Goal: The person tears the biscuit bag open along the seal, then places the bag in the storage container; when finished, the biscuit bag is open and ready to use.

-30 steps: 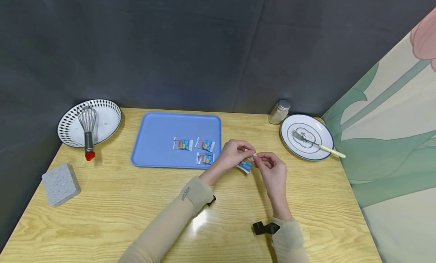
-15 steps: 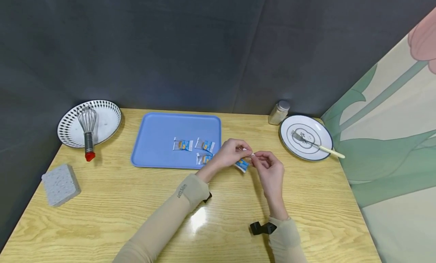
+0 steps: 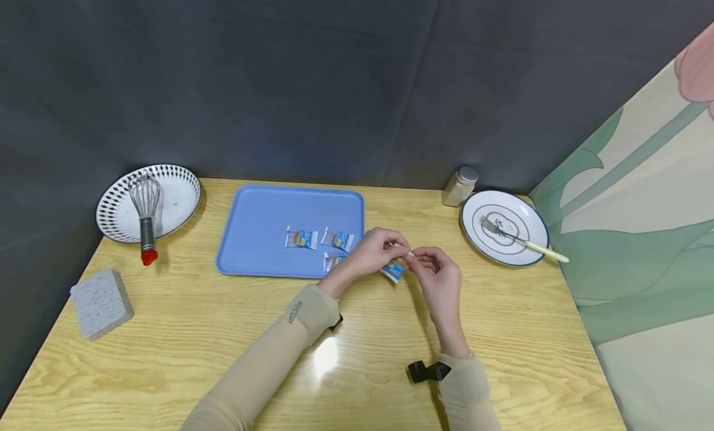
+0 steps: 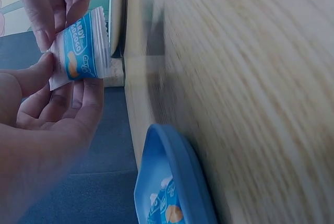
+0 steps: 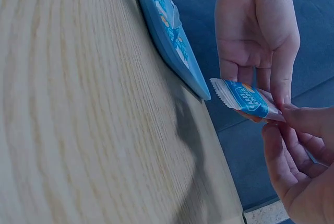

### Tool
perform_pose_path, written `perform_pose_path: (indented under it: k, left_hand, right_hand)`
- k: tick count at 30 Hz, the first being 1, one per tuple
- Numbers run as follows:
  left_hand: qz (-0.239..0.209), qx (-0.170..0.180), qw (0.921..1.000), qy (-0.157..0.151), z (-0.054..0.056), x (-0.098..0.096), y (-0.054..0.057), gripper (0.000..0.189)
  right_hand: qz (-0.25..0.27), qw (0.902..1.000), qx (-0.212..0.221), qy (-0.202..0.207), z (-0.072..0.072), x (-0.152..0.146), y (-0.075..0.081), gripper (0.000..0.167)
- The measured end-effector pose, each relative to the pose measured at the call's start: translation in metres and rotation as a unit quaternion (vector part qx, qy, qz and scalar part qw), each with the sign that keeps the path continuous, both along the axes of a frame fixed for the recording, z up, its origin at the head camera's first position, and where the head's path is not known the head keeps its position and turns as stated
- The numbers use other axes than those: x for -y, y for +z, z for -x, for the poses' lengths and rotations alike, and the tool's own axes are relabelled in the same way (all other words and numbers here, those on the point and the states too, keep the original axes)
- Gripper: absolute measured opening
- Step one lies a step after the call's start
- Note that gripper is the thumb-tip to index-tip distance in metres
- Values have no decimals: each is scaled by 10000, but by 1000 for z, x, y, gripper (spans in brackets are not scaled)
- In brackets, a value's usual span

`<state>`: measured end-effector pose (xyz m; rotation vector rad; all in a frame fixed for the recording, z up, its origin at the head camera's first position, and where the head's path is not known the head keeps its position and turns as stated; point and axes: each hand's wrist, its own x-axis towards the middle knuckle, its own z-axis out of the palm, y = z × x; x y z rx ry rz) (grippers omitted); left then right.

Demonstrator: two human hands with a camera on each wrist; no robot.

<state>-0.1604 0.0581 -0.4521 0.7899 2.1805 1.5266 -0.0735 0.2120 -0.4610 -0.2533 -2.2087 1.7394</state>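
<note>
A small blue-and-clear snack packet [image 3: 393,271] is held up over the table, just right of the blue tray [image 3: 268,195]. My left hand [image 3: 375,252] pinches it near one end, with curled fingers behind it in the left wrist view. From the other side my right hand [image 3: 440,281] pinches the same end, its thumb and fingertip right beside the left thumb. The packet's printed face and crimped far edge [image 4: 100,38] show in the left wrist view, and that wrapper end looks sealed. The pinched corner is mostly hidden by fingertips.
Similar packets [image 3: 302,239] lie on the tray, one partly hidden by my left hand. At left are a patterned plate [image 3: 111,214], a whisk [image 3: 147,226] and a grey sponge-like block [image 3: 101,303]. A shaker jar [image 3: 460,186], plate [image 3: 474,232] and fork [image 3: 524,240] stand right.
Both hands have drifted slightly left together with the packet. The pinch at its end stays the same, and the other things keep their places.
</note>
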Motion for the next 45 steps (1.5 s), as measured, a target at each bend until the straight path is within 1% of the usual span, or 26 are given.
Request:
perform_pose_path:
  k: [4,8,13,15,18,22,25,28,30,32,34,36,38,41,45]
  left_hand:
    - [17,-43,10000,21,2,2,-1,15]
    - [16,-43,10000,40,3,3,0,15]
    - [-14,-28,10000,57,4,5,1,17]
    - [-105,72,9998,122,4,6,0,17]
    - [-214,221,9991,300,2,4,-1,15]
    - [-254,340,9973,597,-1,1,0,13]
    - [-220,433,9955,812,-3,-1,-1,13]
    - [-206,609,9920,1086,-4,-3,-2,14]
    - [-193,637,9898,1262,-5,-3,-3,15]
    - [-201,567,9884,1397,-7,-3,-2,15]
    - [-161,359,9882,1477,-7,-3,-2,16]
    - [-65,125,9882,1524,-8,-5,-1,16]
    - [21,-34,9875,1578,-9,-7,-1,15]
    - [95,-150,9855,1689,-9,-9,-1,15]
    - [90,-172,9832,1814,-9,-11,-3,14]
  right_hand:
    - [-225,9997,-64,49,2,0,0,10]
    - [-265,9995,-181,53,5,1,-2,10]
    - [135,9996,-241,29,10,4,-3,9]
    - [258,9994,-238,15,12,6,-4,9]
    - [284,9993,-218,-73,14,8,-7,7]
    - [105,9993,-261,-246,15,13,-9,6]
    - [-140,9986,-356,-358,17,17,-8,5]
    - [-528,9968,-479,-361,17,22,-7,6]
    - [-719,9953,-559,-323,17,25,-5,6]
    - [-914,9933,-641,-298,17,27,-5,6]
    - [-1025,9916,-713,-329,18,29,-4,6]
    - [-1238,9882,-812,-403,18,30,-4,7]
    - [-1439,9840,-933,-486,18,31,-5,7]
    - [-1570,9805,-1069,-500,17,33,-5,8]
    - [-1570,9804,-1081,-490,14,36,-6,10]
